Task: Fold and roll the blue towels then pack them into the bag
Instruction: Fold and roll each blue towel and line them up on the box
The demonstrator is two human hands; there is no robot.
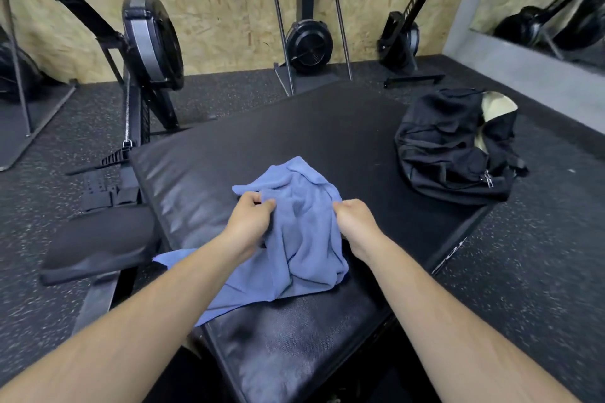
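1. Left hand (248, 219) and right hand (352, 217) both have fingers clamped on the crumpled blue towels (301, 239), mid-pad (294, 127); one or two, can't tell.
2. One black bag (451, 144), gaping open, far right on the pad.

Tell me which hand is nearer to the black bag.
Right. The right hand grips the blue towel on the side toward the bag, which sits far right on the pad; the left hand grips the towel's opposite side, farther off.

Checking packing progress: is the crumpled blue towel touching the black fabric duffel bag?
Apart. The head view shows a bare strip of the black padded mat between the crumpled blue towel and the black fabric duffel bag.
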